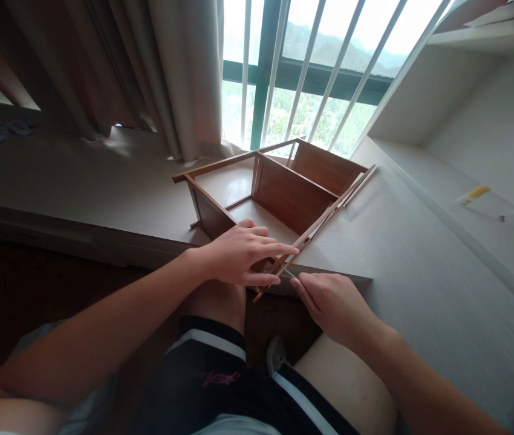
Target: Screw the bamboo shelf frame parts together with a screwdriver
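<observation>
A small brown wooden shelf frame (pixel 284 193) lies on its side on a pale raised platform (pixel 103 181) by the window. My left hand (pixel 243 254) rests on the frame's near corner, with its fingers stretched along a thin wooden rail (pixel 325 217). My right hand (pixel 334 302) is closed in a pinch on a thin metal tool (pixel 289 273), whose tip meets the rail's near end. What kind of tool it is I cannot make out.
Beige curtains (pixel 184 72) hang at the left of a barred window (pixel 311 66). A white desk surface (pixel 442 290) runs along the right, with a small yellow-tipped item (pixel 474 194) on a ledge. My knees and black shorts (pixel 221 380) fill the foreground.
</observation>
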`<action>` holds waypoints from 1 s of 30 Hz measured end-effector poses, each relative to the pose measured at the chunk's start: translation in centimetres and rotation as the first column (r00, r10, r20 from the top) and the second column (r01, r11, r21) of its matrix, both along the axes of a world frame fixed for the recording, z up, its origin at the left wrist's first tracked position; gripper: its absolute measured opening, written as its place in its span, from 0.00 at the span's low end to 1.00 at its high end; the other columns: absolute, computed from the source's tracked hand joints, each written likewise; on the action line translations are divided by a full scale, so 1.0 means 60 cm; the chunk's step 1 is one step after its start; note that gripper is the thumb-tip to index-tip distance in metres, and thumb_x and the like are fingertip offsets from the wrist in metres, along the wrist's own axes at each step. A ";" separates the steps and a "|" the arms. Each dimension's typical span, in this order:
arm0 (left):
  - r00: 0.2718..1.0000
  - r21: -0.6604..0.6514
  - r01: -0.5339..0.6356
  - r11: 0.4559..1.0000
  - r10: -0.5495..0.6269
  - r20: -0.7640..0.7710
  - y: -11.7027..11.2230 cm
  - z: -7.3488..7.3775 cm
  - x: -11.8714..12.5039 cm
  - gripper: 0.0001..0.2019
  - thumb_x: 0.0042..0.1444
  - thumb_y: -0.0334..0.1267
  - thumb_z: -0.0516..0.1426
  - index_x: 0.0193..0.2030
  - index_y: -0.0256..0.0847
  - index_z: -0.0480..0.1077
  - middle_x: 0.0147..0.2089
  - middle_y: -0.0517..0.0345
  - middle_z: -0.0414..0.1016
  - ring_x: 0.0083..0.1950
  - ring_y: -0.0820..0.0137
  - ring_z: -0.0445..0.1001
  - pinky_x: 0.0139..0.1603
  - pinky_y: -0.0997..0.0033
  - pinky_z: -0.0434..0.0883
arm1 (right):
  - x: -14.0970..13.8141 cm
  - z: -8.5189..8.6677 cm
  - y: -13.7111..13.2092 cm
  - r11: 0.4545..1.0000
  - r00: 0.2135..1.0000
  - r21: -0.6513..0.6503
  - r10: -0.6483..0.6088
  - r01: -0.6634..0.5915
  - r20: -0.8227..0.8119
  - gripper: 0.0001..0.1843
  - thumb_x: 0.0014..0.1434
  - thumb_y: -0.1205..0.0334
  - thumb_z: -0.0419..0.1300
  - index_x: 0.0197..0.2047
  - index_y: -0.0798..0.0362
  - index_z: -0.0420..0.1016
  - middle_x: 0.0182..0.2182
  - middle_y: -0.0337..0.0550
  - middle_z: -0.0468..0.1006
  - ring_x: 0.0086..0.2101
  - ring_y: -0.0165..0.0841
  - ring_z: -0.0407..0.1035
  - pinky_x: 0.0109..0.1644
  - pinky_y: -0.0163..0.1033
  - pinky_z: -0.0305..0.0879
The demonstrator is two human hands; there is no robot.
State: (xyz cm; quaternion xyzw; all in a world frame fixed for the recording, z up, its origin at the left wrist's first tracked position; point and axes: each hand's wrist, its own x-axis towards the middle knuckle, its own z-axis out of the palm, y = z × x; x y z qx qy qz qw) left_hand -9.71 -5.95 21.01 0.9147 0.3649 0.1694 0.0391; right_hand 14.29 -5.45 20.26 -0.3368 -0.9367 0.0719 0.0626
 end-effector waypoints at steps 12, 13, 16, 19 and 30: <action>1.000 -0.022 -0.008 1.000 0.008 -0.001 -0.001 0.001 0.001 0.28 0.60 0.54 0.52 0.65 0.47 0.60 0.46 0.52 0.78 0.47 0.62 0.69 0.49 0.62 0.57 | -0.002 0.017 0.004 0.999 0.997 0.049 0.006 -0.010 0.078 0.21 0.69 0.56 0.45 0.27 0.52 0.68 0.23 0.42 0.75 0.24 0.32 0.66 0.29 0.39 0.45; 1.000 -0.023 -0.010 1.000 0.009 -0.003 -0.001 0.001 0.001 0.28 0.61 0.54 0.52 0.65 0.47 0.59 0.46 0.52 0.78 0.46 0.62 0.69 0.49 0.62 0.57 | -0.003 0.017 0.002 1.000 0.999 0.025 0.002 -0.003 0.053 0.21 0.69 0.56 0.45 0.27 0.52 0.68 0.23 0.42 0.74 0.24 0.32 0.66 0.30 0.39 0.45; 1.000 -0.021 -0.006 1.000 0.006 -0.003 0.000 0.001 0.000 0.28 0.61 0.54 0.51 0.65 0.47 0.59 0.46 0.53 0.78 0.46 0.63 0.69 0.49 0.62 0.57 | -0.007 0.006 -0.002 0.983 0.997 -0.182 0.001 -0.015 -0.076 0.23 0.70 0.55 0.43 0.26 0.53 0.66 0.22 0.39 0.72 0.24 0.29 0.62 0.30 0.38 0.47; 1.000 -0.024 0.001 1.000 -0.001 -0.009 0.000 0.001 0.000 0.28 0.61 0.54 0.51 0.65 0.47 0.59 0.46 0.53 0.77 0.46 0.63 0.69 0.48 0.63 0.57 | -0.010 -0.017 0.000 0.890 0.971 -0.452 -0.063 -0.051 -0.233 0.25 0.70 0.51 0.42 0.24 0.53 0.62 0.20 0.36 0.66 0.23 0.27 0.55 0.29 0.36 0.48; 0.999 -0.039 -0.007 0.999 0.005 -0.035 0.000 0.001 0.001 0.29 0.61 0.55 0.50 0.66 0.47 0.58 0.48 0.52 0.77 0.46 0.63 0.69 0.48 0.63 0.58 | -0.006 -0.014 0.018 0.786 0.962 -0.617 -0.135 -0.040 -0.236 0.24 0.66 0.49 0.47 0.22 0.53 0.57 0.19 0.33 0.55 0.22 0.26 0.47 0.26 0.36 0.43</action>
